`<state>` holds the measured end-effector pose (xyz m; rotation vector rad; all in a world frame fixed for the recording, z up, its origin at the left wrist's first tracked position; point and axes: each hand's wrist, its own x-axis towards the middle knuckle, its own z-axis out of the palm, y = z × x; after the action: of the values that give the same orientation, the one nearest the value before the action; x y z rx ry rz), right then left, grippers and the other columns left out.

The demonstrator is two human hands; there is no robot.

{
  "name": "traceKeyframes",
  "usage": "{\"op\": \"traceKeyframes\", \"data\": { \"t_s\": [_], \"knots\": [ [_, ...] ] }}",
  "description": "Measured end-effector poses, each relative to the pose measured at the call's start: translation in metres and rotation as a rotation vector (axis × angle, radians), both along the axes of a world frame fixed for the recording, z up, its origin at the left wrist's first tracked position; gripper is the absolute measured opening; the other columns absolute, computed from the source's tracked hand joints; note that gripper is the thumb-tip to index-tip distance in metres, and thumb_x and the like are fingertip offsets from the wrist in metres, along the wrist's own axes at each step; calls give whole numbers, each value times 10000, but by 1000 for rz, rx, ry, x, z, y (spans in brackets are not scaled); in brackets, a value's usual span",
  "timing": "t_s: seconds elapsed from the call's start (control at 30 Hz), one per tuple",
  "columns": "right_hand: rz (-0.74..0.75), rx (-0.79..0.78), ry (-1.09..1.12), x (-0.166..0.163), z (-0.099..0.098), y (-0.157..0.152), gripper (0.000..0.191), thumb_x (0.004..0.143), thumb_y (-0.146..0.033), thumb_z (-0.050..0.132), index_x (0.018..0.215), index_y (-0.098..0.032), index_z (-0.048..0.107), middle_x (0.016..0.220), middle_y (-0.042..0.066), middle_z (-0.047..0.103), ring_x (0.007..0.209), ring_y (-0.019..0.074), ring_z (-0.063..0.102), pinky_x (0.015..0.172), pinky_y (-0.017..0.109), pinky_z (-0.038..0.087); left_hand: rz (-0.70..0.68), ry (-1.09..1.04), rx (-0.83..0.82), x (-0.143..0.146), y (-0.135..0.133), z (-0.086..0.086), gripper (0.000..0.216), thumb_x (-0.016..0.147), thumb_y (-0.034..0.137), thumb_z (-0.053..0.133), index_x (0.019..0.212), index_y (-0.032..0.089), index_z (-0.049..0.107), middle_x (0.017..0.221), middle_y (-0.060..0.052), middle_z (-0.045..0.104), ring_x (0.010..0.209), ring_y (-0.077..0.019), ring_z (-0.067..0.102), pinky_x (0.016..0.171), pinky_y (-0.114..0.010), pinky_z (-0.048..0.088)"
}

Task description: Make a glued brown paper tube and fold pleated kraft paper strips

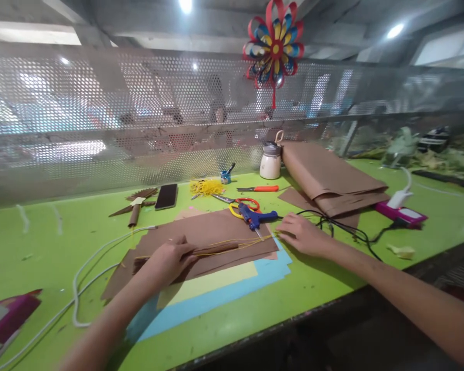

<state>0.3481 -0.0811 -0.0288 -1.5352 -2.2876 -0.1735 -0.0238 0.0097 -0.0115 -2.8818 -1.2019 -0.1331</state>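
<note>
The left hand (170, 260) is clenched around the near end of a rolled brown paper tube (218, 249). The tube lies across the top brown paper sheet (216, 226) near the front of the green tabletop (42, 242). The right hand (303, 234) lies released, palm down, grasping nothing, its fingertips at the end of a few thin yellow strands (251, 240) that run alongside the tube. The work looks early. One tube is rolled, one brown paper leaf piece (137, 202) appears finished at the back left, and the flat sheets seem uncut. Under at least two brown sheets lie one yellow sheet (216, 281) and one blue sheet (270, 270). Just beyond are one blue glue gun (255, 216), one pair of scissors (243, 205), one orange utility knife (261, 188), one phone (166, 196), one bundle of yellow strands (205, 187) and one folded stack of brown paper (328, 178).
</note>
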Motion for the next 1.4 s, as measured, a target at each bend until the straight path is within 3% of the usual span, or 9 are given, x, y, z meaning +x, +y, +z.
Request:
{"op": "traceKeyframes", "data": {
  "t_s": [0.27, 0.57, 0.93, 1.17, 1.27, 1.4],
  "knots": [
    [-71, 160, 150, 8, 16, 19, 236, 890, -180, 462, 963, -150, 684, 960, 103, 658, 953, 223, 574, 862, 374, 474, -5, 16, 5, 1, -5, 5, 325, 912, 368, 431, 1044, 218, 687, 882, -88, 601, 727, -205, 590, 653, -284, 420],
    [-156, 233, 238, 49, 10, 57, 235, 828, -235, 498, 814, -163, 722, 881, 107, 707, 832, 240, 657, 791, 387, 525, -55, -36, 0, 2, -6, 4, 306, 905, 365, 467, 1034, 205, 695, 863, -81, 583, 726, -193, 554, 663, -283, 417],
    [-32, 168, 191, 1, 24, 47, 236, 840, -286, 506, 812, -184, 717, 890, 82, 721, 856, 232, 652, 847, 388, 497, -47, -47, -50, 2, -10, 4, 353, 895, 403, 483, 1153, 219, 639, 951, -85, 570, 868, -222, 573, 762, -309, 439],
    [-49, 148, 186, 9, 16, 49, 260, 850, -306, 481, 816, -180, 706, 883, 83, 725, 845, 235, 660, 815, 384, 509, -20, -47, -46, 4, -19, 10, 377, 858, 455, 523, 1142, 236, 638, 940, -71, 570, 896, -229, 584, 761, -310, 446],
    [-139, 88, 137, 25, 22, 49, 249, 864, -294, 486, 866, -172, 703, 950, 93, 719, 908, 232, 649, 833, 351, 502, -16, -49, -54, 5, -23, 13, 412, 847, 511, 512, 1125, 237, 642, 941, -72, 573, 888, -235, 592, 738, -314, 451],
    [-400, -49, -16, 61, 51, 61, 224, 904, -270, 489, 906, -176, 692, 1013, 117, 695, 945, 231, 628, 844, 345, 486, -11, -48, -75, 5, -22, 16, 440, 860, 544, 463, 1130, 244, 639, 971, -82, 581, 911, -250, 592, 760, -337, 459]
  ]
}}
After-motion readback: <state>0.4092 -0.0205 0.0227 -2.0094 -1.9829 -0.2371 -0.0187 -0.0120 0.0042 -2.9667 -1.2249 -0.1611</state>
